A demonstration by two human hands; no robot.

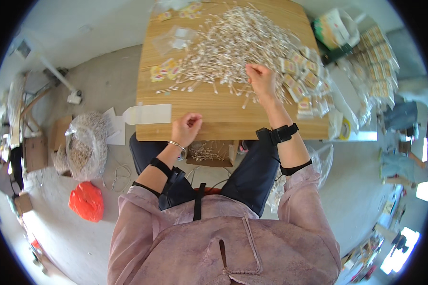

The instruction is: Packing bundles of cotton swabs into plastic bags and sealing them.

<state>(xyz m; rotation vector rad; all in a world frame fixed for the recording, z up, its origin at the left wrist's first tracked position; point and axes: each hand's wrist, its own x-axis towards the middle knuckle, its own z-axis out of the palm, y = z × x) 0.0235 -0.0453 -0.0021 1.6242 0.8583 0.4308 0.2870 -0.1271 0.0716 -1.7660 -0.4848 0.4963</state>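
A big heap of cotton swabs (233, 40) covers the far middle of the wooden table (214, 107). Over the near right edge of this heap is my right hand (262, 84), its fingers curled closed; whatever they may hold is too small to make out. My left hand (186, 128) is at the table's front edge, also with bent, closed fingers, and I cannot see anything in it. Just left of that hand lies a flat white plastic pouch (150, 114). Packed swab bundles with yellow labels (302, 71) are piled right of the heap.
Below the table edge stands a cardboard box (209, 154) with loose swabs. A clear sack of swabs (85, 142) and a red plastic bag (86, 201) rest on the floor at left. Stacked packs (380, 66) and a tape roll (345, 128) are at right.
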